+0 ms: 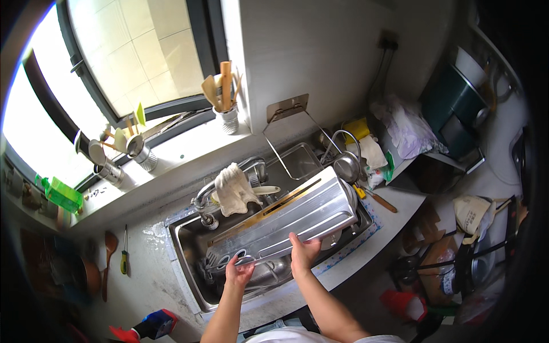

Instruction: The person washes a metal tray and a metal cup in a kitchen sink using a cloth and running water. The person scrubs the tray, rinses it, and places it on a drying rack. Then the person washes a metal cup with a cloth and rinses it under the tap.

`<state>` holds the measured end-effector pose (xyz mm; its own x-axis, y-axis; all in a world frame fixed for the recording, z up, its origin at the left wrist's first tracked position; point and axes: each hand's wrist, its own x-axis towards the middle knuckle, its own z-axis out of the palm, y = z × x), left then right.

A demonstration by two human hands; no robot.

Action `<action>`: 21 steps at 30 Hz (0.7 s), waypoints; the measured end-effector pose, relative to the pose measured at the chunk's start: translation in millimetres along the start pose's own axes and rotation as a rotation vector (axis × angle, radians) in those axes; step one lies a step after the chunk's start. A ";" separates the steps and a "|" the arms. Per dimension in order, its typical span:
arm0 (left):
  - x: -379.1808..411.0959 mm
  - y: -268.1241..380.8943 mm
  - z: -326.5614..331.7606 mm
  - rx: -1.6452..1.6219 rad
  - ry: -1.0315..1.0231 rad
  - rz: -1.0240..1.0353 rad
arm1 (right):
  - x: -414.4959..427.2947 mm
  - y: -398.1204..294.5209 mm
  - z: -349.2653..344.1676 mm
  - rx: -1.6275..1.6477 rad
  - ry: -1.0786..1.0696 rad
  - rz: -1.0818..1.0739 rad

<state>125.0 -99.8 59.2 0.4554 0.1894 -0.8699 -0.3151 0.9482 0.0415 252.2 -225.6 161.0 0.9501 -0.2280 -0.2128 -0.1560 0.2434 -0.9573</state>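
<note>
Both my hands hold a long silver metal rack panel with side rails, tilted over the stainless steel sink. My left hand grips its near edge toward the left, close to a pair of scissors. Farther right, my right hand holds the same edge, thumb on top. Under the panel, a metal vessel and other utensils lie in the basin, partly hidden. A beige cloth hangs over the faucet behind the panel.
On the left counter lie a screwdriver, a wooden spoon and a spray bottle. Utensil holders and a green bottle stand on the windowsill. A wire frame hangs behind the sink. A wooden-handled tool lies to the right.
</note>
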 end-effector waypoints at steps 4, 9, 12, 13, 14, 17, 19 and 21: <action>-26.7 -5.3 12.7 0.010 -0.001 -0.087 | -20.6 -48.0 -12.2 -0.005 0.051 0.035; -69.3 -30.2 34.5 0.107 -0.013 -0.218 | -16.6 -78.9 -55.2 0.024 0.130 -0.136; -83.9 -33.5 23.4 0.039 -0.226 -0.351 | -40.5 -114.6 -69.7 0.068 -0.010 -0.255; -99.2 -34.2 25.8 0.130 -0.270 -0.374 | -46.5 -123.7 -77.8 0.070 -0.049 -0.271; -111.9 -36.6 28.7 0.134 -0.271 -0.377 | -54.1 -131.2 -83.6 0.073 -0.088 -0.286; -126.6 -43.9 26.6 0.121 -0.377 -0.469 | -75.8 -159.0 -94.5 0.158 -0.149 -0.422; -140.7 -42.1 34.4 0.099 -0.401 -0.498 | -80.7 -170.0 -105.5 0.144 -0.179 -0.521; -135.8 -47.3 35.9 0.131 -0.514 -0.547 | -92.1 -184.4 -113.5 0.132 -0.253 -0.530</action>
<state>107.9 -161.2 192.9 0.8588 -0.2514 -0.4464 0.1539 0.9577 -0.2433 162.9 -356.4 334.9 0.9265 -0.1230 0.3555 0.3760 0.2762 -0.8845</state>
